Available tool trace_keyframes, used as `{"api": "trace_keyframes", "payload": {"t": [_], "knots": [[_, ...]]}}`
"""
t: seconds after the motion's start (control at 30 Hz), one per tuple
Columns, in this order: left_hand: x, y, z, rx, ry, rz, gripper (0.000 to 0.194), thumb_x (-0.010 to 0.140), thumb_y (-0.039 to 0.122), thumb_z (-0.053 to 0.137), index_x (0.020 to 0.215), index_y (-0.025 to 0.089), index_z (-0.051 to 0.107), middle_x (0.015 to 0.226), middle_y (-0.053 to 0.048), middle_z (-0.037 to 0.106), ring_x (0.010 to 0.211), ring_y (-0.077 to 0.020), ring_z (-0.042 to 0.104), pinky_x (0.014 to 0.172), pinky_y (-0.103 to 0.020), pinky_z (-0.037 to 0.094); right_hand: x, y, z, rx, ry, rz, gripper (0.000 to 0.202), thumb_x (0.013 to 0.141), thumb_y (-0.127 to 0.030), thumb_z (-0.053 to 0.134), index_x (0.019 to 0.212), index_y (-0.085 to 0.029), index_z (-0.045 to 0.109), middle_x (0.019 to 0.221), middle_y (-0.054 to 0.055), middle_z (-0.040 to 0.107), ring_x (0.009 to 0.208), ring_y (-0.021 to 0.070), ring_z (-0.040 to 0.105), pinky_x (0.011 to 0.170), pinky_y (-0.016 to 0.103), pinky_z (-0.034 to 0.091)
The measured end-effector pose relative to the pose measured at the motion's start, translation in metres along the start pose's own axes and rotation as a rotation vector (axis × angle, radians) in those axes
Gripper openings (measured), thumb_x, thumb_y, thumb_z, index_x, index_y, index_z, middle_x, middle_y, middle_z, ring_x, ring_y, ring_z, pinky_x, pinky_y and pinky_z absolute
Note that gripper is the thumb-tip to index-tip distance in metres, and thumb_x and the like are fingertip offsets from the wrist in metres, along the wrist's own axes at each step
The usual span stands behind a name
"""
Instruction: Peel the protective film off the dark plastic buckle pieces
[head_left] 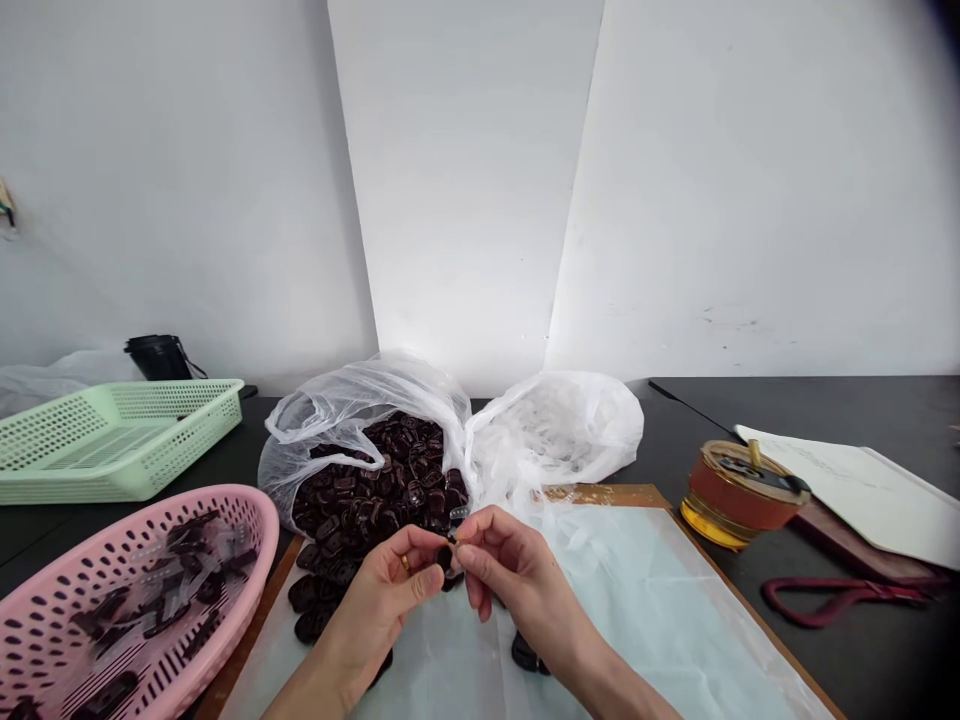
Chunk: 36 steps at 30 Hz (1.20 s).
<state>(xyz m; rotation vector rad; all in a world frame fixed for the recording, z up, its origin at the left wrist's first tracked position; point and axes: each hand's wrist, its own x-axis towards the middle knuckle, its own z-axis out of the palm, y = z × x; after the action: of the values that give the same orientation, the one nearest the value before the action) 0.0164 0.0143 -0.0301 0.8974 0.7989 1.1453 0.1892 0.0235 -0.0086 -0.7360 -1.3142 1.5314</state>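
Observation:
Above the board, my left hand point(401, 580) pinches a small dark, glossy plastic piece point(445, 560) between thumb and fingers. My right hand point(506, 565) meets it there, its thumb and forefinger closed at the top of that piece; what they grip is too small to make out. Just behind, a clear plastic bag point(360, 385) lies open with many similar dark pieces point(375, 475) spilling out of it. A second bag point(559, 425) beside it holds whitish, translucent pieces. More dark pieces point(527, 652) lie under my right wrist.
At left are a pink basket point(259, 520) with dark pieces and clear strips, and a green basket point(195, 400) near a black cup point(157, 355). To the right sit a tape roll point(742, 490), dark-red scissors point(825, 595) and a notebook point(877, 490). A pale sheet point(637, 600) covers the wood-edged board.

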Motion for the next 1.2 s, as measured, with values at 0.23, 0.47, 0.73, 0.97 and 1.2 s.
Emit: {"api": "trace_keyframes", "payload": {"t": [0.23, 0.47, 0.73, 0.97, 1.2], "knots": [[0.000, 0.002, 0.004, 0.029, 0.053, 0.069, 0.027, 0.065, 0.028, 0.088, 0.086, 0.020, 0.073, 0.083, -0.001, 0.072, 0.081, -0.0163, 0.059, 0.076, -0.026, 0.042, 0.002, -0.001, -0.002, 0.009, 0.051, 0.170, 0.031, 0.068, -0.040, 0.082, 0.081, -0.014, 0.070, 0.058, -0.003, 0.062, 0.051, 0.0091, 0.056, 0.052, 0.022, 0.049], [0.000, 0.000, 0.009, 0.163, 0.095, 0.133, 0.026, 0.063, 0.027, 0.087, 0.084, 0.019, 0.074, 0.097, -0.008, 0.078, 0.096, -0.0237, 0.065, 0.083, -0.032, 0.047, 0.005, 0.006, -0.001, 0.036, 0.163, 0.115, 0.033, 0.062, -0.031, 0.083, 0.079, -0.017, 0.058, 0.060, -0.006, 0.062, 0.044, 0.0090, 0.056, 0.041, 0.021, 0.048], [0.001, -0.005, 0.008, 0.241, 0.089, 0.201, 0.023, 0.065, 0.022, 0.086, 0.085, 0.020, 0.075, 0.096, -0.007, 0.078, 0.092, -0.0235, 0.068, 0.079, -0.030, 0.052, 0.005, 0.009, -0.003, 0.004, 0.173, 0.078, 0.025, 0.069, -0.024, 0.077, 0.081, -0.017, 0.056, 0.060, -0.007, 0.061, 0.043, 0.0074, 0.055, 0.040, 0.019, 0.046], [0.003, -0.007, 0.004, 0.291, 0.082, 0.191, 0.022, 0.066, 0.020, 0.086, 0.085, 0.021, 0.077, 0.099, -0.006, 0.076, 0.094, -0.0238, 0.067, 0.083, -0.031, 0.053, 0.002, 0.011, -0.001, -0.055, 0.165, 0.048, 0.017, 0.071, -0.017, 0.071, 0.081, -0.018, 0.058, 0.063, -0.006, 0.060, 0.047, 0.0080, 0.054, 0.042, 0.019, 0.044], [0.003, -0.010, 0.004, 0.302, 0.136, 0.096, 0.024, 0.073, 0.035, 0.081, 0.092, 0.021, 0.081, 0.087, -0.005, 0.078, 0.080, -0.0206, 0.066, 0.080, -0.032, 0.052, 0.001, 0.009, -0.001, -0.170, 0.212, 0.008, 0.012, 0.074, -0.016, 0.067, 0.081, -0.019, 0.058, 0.062, -0.005, 0.060, 0.050, 0.0087, 0.053, 0.046, 0.020, 0.042]]}}
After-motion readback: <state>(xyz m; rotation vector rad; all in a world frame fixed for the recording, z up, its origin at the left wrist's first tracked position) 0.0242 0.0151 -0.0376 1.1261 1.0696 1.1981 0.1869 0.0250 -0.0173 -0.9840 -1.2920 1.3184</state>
